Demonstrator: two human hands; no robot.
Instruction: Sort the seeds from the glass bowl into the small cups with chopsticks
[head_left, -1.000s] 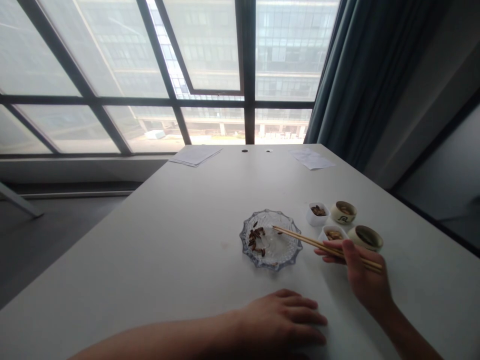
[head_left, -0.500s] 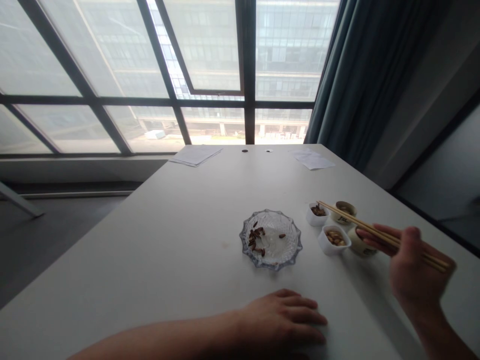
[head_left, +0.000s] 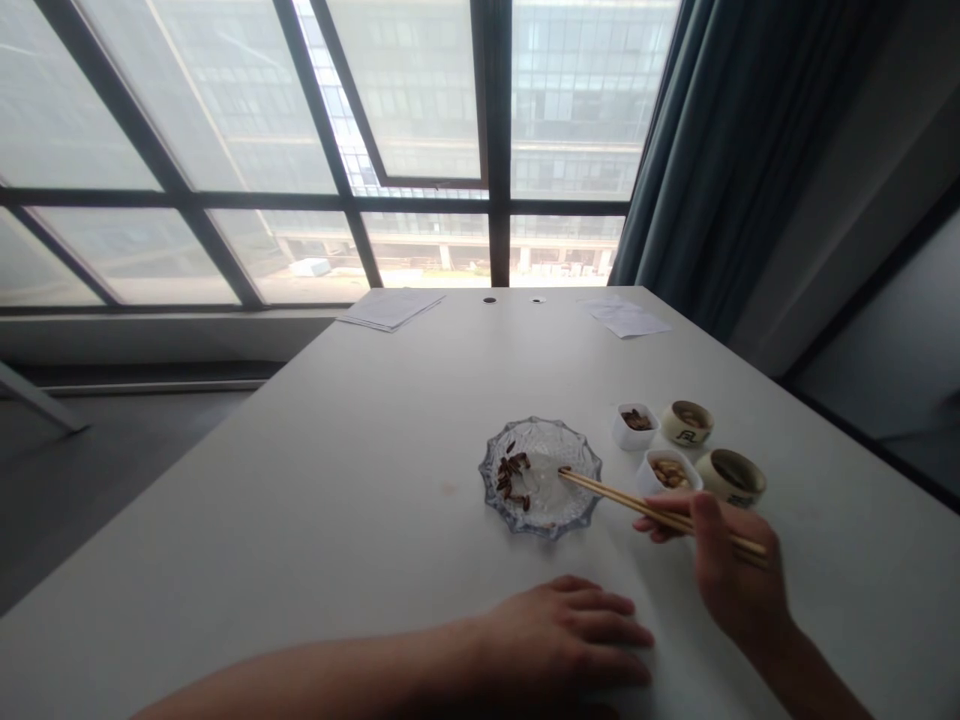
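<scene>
My right hand (head_left: 731,575) grips a pair of wooden chopsticks (head_left: 645,506); their tips reach into the right side of a scalloped glass dish (head_left: 541,478) and touch a small dark seed there. Several more dark seeds lie in the dish's left half. My left hand (head_left: 570,640) lies flat on the white table (head_left: 337,500), fingers stretched out, just in front of the dish and holding nothing.
Right of the dish stand two small white square cups, one with dark seeds (head_left: 635,425) and one with pale nuts (head_left: 667,472), and two round beige cups (head_left: 687,422) (head_left: 731,476). Papers (head_left: 390,308) (head_left: 626,318) lie at the far edge by the window.
My right hand swung the chopsticks from the dish out over the small cups, then back; the tips are now in the dish's right side by a seed. My left hand stayed put.
</scene>
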